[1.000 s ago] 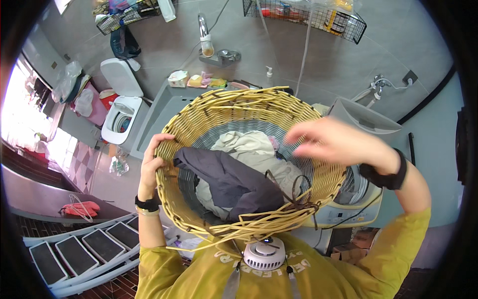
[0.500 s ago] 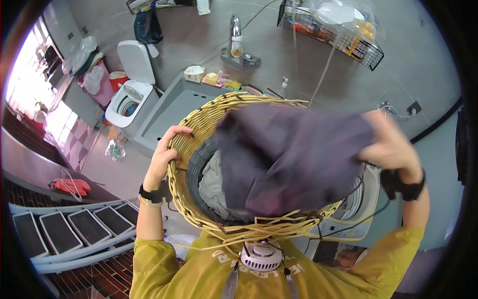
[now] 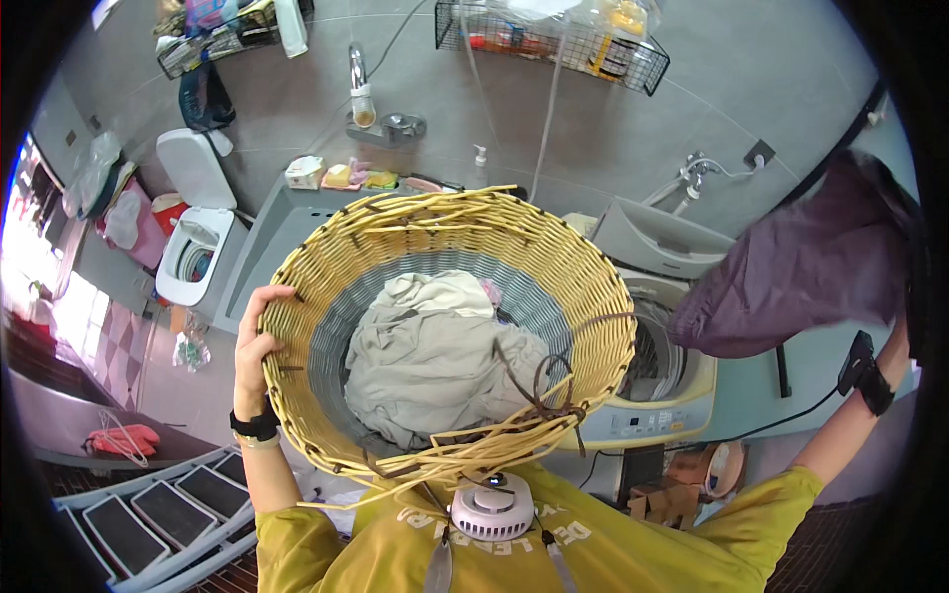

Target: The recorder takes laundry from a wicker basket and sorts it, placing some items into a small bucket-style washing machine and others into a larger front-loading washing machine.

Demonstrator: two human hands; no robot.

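A yellow and grey wicker basket [image 3: 297,247] is held in front of my chest, its mouth facing up. My left hand [image 3: 257,341] is closed on its left rim. Crumpled light grey clothes [image 3: 435,361] fill the bottom. Out to the far right, a dark purple garment [image 3: 791,267] hangs from my raised right hand [image 3: 901,334], whose fingers are mostly hidden by the cloth. Between basket and garment stands a top-loading washing machine [image 3: 682,422] with its lid [image 3: 657,240] up; part of its drum shows.
A grey sink [image 3: 259,259] lies beyond the basket, under a wall tap [image 3: 361,99]. Wire racks [image 3: 554,42] hang on the tiled wall. A smaller washer [image 3: 210,242] stands open at left. A folding ladder [image 3: 168,514] is at lower left, and a dark cord crosses near my right arm.
My right hand has lifted the purple garment out of the basket and carried it far to the right. The grey clothes are now uncovered. My view has shifted right.
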